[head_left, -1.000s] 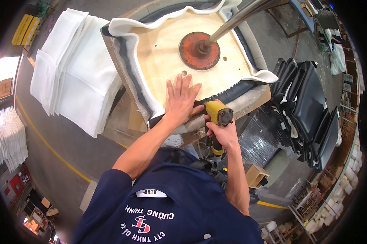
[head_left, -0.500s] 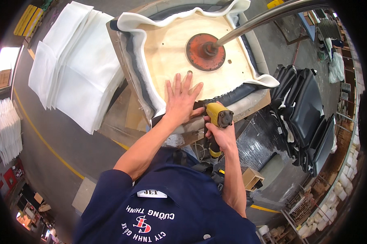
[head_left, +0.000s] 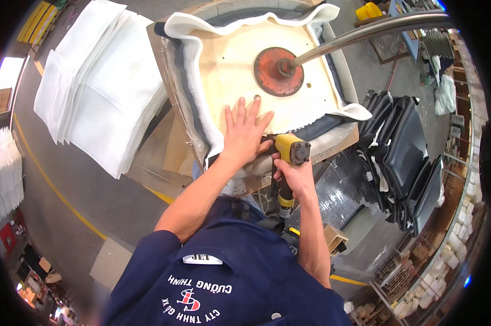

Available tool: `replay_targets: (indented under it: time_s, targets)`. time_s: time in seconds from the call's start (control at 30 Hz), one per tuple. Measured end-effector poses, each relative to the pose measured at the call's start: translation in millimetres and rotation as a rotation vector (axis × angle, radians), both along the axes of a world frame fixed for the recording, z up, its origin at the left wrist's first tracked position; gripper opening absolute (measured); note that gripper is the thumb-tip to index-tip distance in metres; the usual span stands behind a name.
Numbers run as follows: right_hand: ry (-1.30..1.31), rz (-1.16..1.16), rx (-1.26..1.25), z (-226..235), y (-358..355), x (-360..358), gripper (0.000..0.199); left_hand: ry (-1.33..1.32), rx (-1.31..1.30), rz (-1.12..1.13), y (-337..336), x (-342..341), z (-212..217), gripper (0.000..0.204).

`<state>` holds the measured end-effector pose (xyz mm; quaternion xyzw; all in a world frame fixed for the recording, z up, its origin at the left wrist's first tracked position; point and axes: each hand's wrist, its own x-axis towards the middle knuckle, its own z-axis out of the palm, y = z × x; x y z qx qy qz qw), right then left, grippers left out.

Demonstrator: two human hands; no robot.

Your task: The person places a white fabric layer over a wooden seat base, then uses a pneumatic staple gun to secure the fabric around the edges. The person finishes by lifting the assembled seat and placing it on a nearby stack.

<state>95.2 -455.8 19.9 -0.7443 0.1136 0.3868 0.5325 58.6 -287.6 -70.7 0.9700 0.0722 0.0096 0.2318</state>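
Note:
My left hand (head_left: 243,130) lies with its fingers spread on the pale plywood seat panel (head_left: 229,65). Its thumb reaches toward the panel's near edge, beside the nose of a yellow-and-black staple gun (head_left: 290,148). My right hand (head_left: 297,176) is wrapped round the gun's grip. Along the near edge, black upholstery cover (head_left: 316,126) is folded over the panel, with a row of staples in it. White padding (head_left: 197,81) stands up loose around the other edges. A round red press plate (head_left: 267,79) on a metal rod (head_left: 365,35) rests on the panel. The gun's tip is hidden.
White foam sheets (head_left: 109,81) are stacked at the left. Black upholstered covers (head_left: 400,146) are piled at the right, by a shiny dark surface (head_left: 335,187). A padded frame (head_left: 340,65) surrounds the panel. A small open wooden box (head_left: 334,239) sits low on the right.
The view has shifted slightly. Against the panel, the staple gun and my right hand sit a touch farther left; my left hand stays spread on the wood.

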Motion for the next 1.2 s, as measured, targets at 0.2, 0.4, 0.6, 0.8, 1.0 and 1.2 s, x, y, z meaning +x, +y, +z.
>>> replay_targets:
  time_s: [0.2, 0.4, 0.6, 0.8, 1.0, 1.2]
  targets:
    - [0.008, 0.033, 0.026, 10, 1, -9, 0.081, 0.078, -0.040, -0.052, 8, -2, 2, 0.085]
    - [-0.044, 0.055, -0.062, 1, 19, -11, 0.072, 0.101, -0.065, -0.039, 9, 1, 1, 0.083]
    - [0.011, 0.059, -0.047, -2, -2, -1, 0.070, 0.063, -0.046, -0.067, 10, -1, 12, 0.071]
    - [-0.269, -0.037, 0.095, -12, -70, -76, 0.084, -0.077, -0.082, -0.080, 82, -14, 54, 0.048]
    - [-0.417, -0.096, 0.110, -47, -119, -149, 0.084, -0.396, -0.001, -0.091, 96, -60, -22, 0.024]
    - [-0.553, -0.094, 0.013, -50, -142, -179, 0.085, -0.413, 0.013, 0.009, 47, -75, -34, 0.021]
